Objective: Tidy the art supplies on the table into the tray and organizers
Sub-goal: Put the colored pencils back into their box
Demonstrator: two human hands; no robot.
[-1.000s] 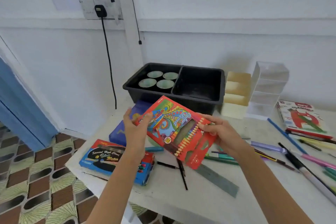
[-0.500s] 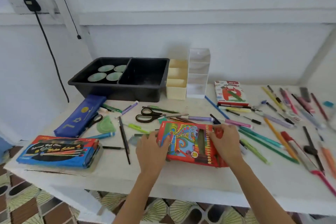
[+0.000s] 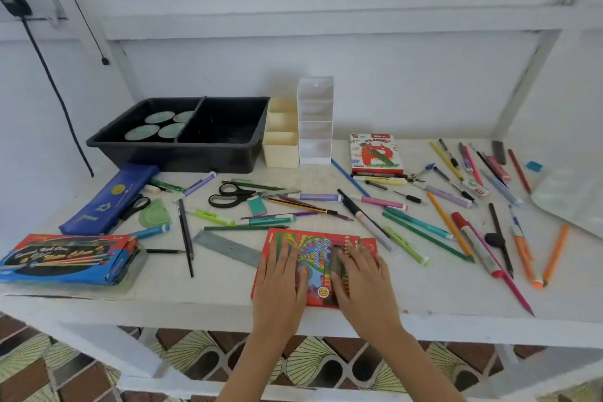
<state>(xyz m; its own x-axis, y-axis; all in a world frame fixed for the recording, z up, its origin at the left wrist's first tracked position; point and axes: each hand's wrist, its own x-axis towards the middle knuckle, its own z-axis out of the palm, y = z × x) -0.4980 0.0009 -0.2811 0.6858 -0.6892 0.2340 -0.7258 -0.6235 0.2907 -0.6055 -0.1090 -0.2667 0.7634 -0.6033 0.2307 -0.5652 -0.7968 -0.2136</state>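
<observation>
Hands flat on the red coloured-pencil box [image 3: 315,258] at the front edge of the white table [image 3: 228,290].
Left hand [image 3: 279,274] and right hand [image 3: 362,277] both lie on top of the box with fingers straight and spread, gripping nothing; the box lies flat, its far-left corner touching a grey ruler [image 3: 228,248]. The black tray [image 3: 195,158] stands at the back left, four pale discs in its left compartment, with the cream organizer [image 3: 282,150] and the clear organizer [image 3: 315,127] side by side just to its right. Scissors [image 3: 235,194], pens and pencils lie scattered across the middle and right; a blue watercolour box [image 3: 65,258] sits at the far left.
</observation>
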